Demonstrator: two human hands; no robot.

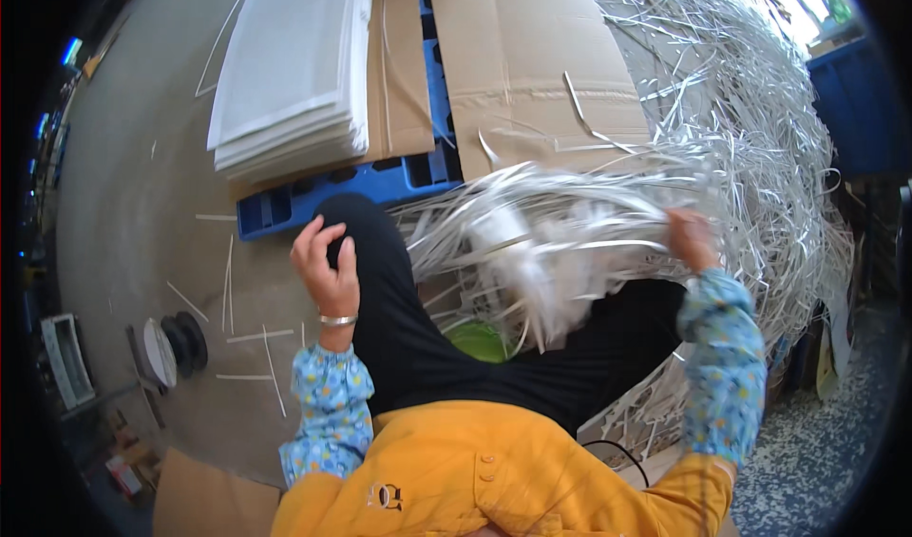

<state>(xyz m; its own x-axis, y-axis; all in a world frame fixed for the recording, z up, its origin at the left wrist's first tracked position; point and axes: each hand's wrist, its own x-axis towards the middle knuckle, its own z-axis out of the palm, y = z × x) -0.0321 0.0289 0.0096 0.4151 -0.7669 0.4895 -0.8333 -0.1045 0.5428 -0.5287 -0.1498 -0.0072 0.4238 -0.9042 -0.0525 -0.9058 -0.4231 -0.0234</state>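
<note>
My right hand [692, 240] is closed around one end of a loose bundle of white strips [579, 252], thin and ribbon-like. The bundle stretches leftward across the space between my knees, and its middle is smeared by motion. Beside my left knee, my left hand [326, 263] is raised with its fingers bent and apart, holding nothing. Under the strips, between my legs, part of a green object [480, 340] shows; its kind is hidden. Ahead of my left hand a stack of white sheets [285, 62] lies on cardboard over a blue pallet [332, 188].
A flat brown cardboard sheet [537, 62] covers the pallet's right part. A large heap of white strips [760, 148] spreads along the right, near a blue bin [860, 110]. On the left floor lie scattered strips [228, 285] and a spool-like white and black thing [169, 350].
</note>
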